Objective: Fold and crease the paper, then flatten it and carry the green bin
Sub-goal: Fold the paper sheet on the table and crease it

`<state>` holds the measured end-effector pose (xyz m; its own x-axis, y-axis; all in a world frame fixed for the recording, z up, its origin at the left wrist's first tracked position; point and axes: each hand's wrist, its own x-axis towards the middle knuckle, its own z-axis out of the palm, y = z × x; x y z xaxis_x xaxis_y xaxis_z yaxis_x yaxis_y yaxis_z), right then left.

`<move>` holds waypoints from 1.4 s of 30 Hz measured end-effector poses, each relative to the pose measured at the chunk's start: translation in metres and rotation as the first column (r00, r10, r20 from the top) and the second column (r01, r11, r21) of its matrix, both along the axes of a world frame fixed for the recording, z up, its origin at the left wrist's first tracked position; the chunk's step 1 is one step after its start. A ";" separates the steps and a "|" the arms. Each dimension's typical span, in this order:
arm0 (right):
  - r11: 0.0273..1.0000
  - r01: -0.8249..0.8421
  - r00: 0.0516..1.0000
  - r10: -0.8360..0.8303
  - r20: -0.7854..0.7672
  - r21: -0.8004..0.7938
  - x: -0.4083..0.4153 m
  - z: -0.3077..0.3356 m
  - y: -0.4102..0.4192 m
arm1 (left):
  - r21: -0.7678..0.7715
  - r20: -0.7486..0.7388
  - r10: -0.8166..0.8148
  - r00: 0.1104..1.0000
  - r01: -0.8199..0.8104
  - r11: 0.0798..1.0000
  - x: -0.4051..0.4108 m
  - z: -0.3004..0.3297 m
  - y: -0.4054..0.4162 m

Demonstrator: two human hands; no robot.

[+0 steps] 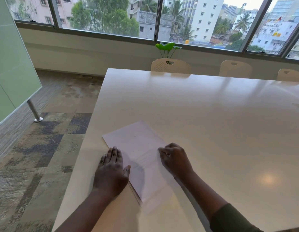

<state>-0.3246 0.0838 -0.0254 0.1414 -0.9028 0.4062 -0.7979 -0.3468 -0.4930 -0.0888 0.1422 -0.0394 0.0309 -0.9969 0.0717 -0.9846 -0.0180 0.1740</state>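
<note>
While the head view is pointed down at the pale bench point(204, 114), a folded sheet of paper point(138, 148) is seen lying near its front-left corner, turned a bit diagonal to the edge. The left hand point(112, 171) is laid flat, fingers spread out straight, palm down on the paper's left edge, with the thumb resting on the sheet. The right hand point(175, 159) is curled into a loose fist, knuckles up, and is pressed on the paper's right side; nothing is gripped in it as far as can be told. A dark green sleeve point(232, 220) is seen on the right forearm. Three cream chairs point(170, 65) are tucked in at the far side, and a leafy plant point(168, 47) is set below the window point(112, 15). Patchy carpet point(45, 148) is seen to the left.
</note>
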 end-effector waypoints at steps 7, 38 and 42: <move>0.985 -0.168 0.983 0.170 -0.071 0.036 0.018 0.004 -0.001 | 0.001 -0.011 0.024 1.000 -0.024 1.000 0.000 0.000 -0.002; 0.999 -0.012 0.996 0.017 -0.093 0.045 0.033 0.014 -0.027 | -0.005 -0.051 0.005 0.999 -0.005 1.000 0.002 0.006 0.001; 0.965 -0.251 0.952 0.261 -0.163 0.077 0.048 0.009 -0.014 | -0.005 -0.059 0.014 0.998 -0.014 1.000 0.002 0.004 0.000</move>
